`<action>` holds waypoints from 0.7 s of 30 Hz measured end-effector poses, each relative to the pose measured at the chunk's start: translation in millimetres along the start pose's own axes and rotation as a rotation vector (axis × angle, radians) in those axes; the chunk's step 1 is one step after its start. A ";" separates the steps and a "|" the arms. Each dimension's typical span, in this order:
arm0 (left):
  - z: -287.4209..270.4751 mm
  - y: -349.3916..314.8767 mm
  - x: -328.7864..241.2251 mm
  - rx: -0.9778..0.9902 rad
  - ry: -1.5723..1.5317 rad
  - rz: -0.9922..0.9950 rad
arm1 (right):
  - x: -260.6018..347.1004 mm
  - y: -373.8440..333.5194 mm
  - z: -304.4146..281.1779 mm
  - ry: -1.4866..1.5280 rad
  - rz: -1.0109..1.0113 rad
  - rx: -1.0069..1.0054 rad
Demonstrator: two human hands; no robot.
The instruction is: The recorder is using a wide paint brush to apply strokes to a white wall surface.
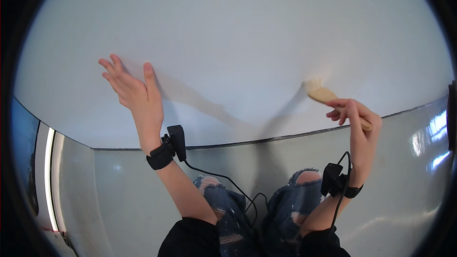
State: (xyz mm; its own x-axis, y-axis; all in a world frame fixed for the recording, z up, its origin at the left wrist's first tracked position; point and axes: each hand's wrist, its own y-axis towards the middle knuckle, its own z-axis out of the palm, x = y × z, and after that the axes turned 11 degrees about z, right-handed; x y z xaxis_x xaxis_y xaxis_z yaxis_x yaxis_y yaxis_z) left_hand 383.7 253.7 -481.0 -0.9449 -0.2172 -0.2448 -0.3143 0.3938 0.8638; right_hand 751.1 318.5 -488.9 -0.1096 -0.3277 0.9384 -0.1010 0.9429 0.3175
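Observation:
My left hand (134, 85) is held out over the pale surface (238, 33), its fingers stretched and spread, holding nothing. Whether its fingertips touch the surface I cannot tell. In my right hand (359, 116) is a flat wooden brush (322, 94), gripped by its handle between thumb and fingers. Its light bristles point up and to the left, at or very near the same surface. Shadows of both arms fall across it.
A dark edge line (228, 146) separates the pale surface from a glossy greyish-green area (128, 185). My knees in ripped jeans (290, 200) are below. Each wrist wears a black strap with a small device, and a black cable (219, 176) hangs between my arms.

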 end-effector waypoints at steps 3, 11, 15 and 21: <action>1.1 -0.7 -0.4 -0.003 -0.018 -0.003 | -1.0 0.4 -0.6 -0.115 0.105 0.047; 0.2 1.1 1.9 -0.026 -0.009 0.016 | 21.0 -19.8 -27.8 0.169 -0.509 -0.258; -2.3 -0.3 -2.4 -0.011 -0.010 -0.023 | 19.3 7.4 -23.8 0.295 -0.673 -0.335; 0.3 -2.3 1.3 -0.007 -0.012 0.002 | 25.4 16.9 10.5 0.130 -0.482 -0.385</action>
State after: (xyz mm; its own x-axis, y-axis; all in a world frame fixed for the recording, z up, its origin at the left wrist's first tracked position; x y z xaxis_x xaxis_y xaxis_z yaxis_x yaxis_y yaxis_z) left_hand 383.3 252.8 -483.5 -0.9466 -0.2059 -0.2481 -0.3117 0.3882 0.8672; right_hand 736.3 325.5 -461.1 -0.0166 -0.7344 0.6785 0.2569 0.6527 0.7128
